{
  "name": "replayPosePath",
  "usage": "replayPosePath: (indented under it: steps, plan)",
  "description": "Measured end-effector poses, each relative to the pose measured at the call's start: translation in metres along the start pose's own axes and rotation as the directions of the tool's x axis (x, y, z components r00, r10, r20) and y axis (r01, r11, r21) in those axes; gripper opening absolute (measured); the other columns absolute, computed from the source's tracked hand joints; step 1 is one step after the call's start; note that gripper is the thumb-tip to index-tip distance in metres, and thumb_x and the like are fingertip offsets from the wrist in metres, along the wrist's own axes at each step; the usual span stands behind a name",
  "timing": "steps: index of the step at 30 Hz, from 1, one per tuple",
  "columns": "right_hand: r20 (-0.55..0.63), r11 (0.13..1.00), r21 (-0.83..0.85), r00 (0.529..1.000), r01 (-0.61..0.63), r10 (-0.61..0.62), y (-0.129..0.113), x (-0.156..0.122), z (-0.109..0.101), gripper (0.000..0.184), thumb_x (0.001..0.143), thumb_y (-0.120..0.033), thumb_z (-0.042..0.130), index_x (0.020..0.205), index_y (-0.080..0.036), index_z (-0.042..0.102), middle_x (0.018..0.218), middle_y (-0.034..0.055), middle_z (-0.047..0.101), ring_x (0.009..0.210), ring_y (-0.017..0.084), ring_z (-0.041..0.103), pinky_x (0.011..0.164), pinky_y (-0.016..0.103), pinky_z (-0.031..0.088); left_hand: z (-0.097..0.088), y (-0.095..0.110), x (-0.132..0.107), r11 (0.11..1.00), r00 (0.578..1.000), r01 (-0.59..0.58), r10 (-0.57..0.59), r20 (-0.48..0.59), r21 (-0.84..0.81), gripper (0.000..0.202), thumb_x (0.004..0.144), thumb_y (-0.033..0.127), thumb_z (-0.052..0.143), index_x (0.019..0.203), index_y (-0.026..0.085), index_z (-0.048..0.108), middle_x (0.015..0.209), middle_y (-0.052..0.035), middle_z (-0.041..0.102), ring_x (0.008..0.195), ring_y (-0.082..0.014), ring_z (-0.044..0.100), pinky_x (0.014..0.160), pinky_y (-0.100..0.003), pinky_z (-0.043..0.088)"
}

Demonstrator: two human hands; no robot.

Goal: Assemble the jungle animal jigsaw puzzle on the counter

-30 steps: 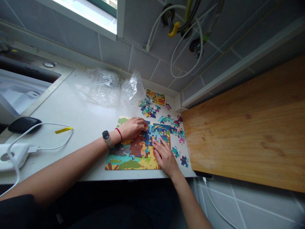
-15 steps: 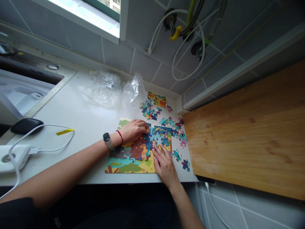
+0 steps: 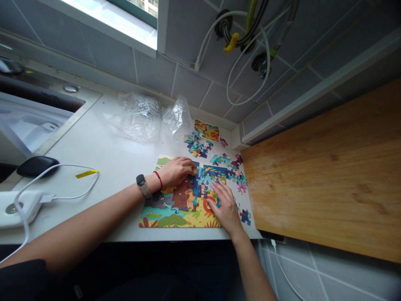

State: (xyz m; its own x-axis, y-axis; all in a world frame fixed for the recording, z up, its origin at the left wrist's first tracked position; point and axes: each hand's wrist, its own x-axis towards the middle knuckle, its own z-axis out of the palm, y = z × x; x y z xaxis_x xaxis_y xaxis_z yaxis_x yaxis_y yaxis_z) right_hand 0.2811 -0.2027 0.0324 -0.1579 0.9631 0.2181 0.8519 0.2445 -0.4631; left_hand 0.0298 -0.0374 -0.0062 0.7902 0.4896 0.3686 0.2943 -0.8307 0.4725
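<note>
Jigsaw puzzle point(image 3: 183, 200), partly assembled, lying flat on a white worktop point(image 3: 103, 125) close to its front edge, with a sink point(image 3: 31, 125) off to the left and a wooden board point(image 3: 326, 175) just to the right. Along the tiled wall, clear plastic bags point(image 3: 136, 119) and, nearer the corner, a small picture card point(image 3: 206, 130). Loose puzzle pieces point(image 3: 197, 146) in small heaps between card and puzzle, with more just right of the puzzle. Left hand point(image 3: 177, 172) curled, fingertips down on the puzzle's upper part, any hold on a piece impossible to tell. Right hand point(image 3: 226, 209) open, fingers spread on the puzzle's lower right, nothing visibly gripped. Around the left wrist, a watch point(image 3: 142, 186) and a red string point(image 3: 158, 179).
</note>
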Motion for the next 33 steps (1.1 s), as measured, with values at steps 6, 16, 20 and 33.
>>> replayPosePath:
  steps: [6, 16, 20, 33]
  plan:
    - [-0.001, 0.998, 0.015, 0.998, -0.060, 0.060, 0.0042, -0.0028, 0.0055, 0.054, 0.096, -0.027, 0.071, 0.148, -0.024, 0.060, 0.140, 0.0130, 0.069, 0.143, 0.032, 0.053, 0.114, 0.056, 0.052, -0.0011, 0.0010, 0.0001, 1.000, 1.000, 0.007, -0.007, -0.001, -0.006, 0.027, 0.093, 0.009, 0.058, 0.105, 0.023, 0.078, 0.123, -0.0077, 0.074, 0.119, -0.0267, 0.065, 0.103, -0.045, 0.053]
    - [0.075, 0.998, 0.051, 0.997, -0.034, 0.030, 0.0029, 0.0033, 0.0046, 0.048, 0.098, -0.023, 0.068, 0.146, -0.028, 0.063, 0.141, 0.0086, 0.069, 0.146, 0.029, 0.052, 0.117, 0.053, 0.051, -0.0012, 0.0007, 0.0005, 1.000, 1.000, 0.004, -0.004, -0.005, -0.010, 0.027, 0.093, 0.008, 0.059, 0.105, 0.023, 0.078, 0.122, -0.0065, 0.074, 0.119, -0.0267, 0.065, 0.103, -0.045, 0.053]
    - [0.093, 0.997, 0.076, 0.995, -0.028, 0.021, 0.0031, 0.0055, 0.0046, 0.047, 0.098, -0.023, 0.067, 0.144, -0.031, 0.064, 0.138, 0.0065, 0.072, 0.145, 0.029, 0.053, 0.118, 0.056, 0.050, 0.0001, -0.0002, -0.0004, 1.000, 1.000, 0.007, -0.007, -0.007, -0.013, 0.027, 0.093, 0.009, 0.059, 0.106, 0.023, 0.078, 0.123, -0.0073, 0.074, 0.120, -0.0267, 0.065, 0.104, -0.045, 0.053]
    - [0.075, 0.998, 0.065, 0.997, 0.005, -0.010, 0.0050, 0.0063, 0.0064, 0.041, 0.100, -0.022, 0.064, 0.140, -0.029, 0.068, 0.135, 0.0058, 0.074, 0.139, 0.029, 0.057, 0.115, 0.056, 0.052, -0.0019, 0.0016, 0.0009, 1.000, 1.000, 0.003, -0.003, -0.007, -0.010, 0.028, 0.094, 0.008, 0.058, 0.105, 0.023, 0.079, 0.121, -0.0076, 0.074, 0.119, -0.0262, 0.065, 0.103, -0.045, 0.053]
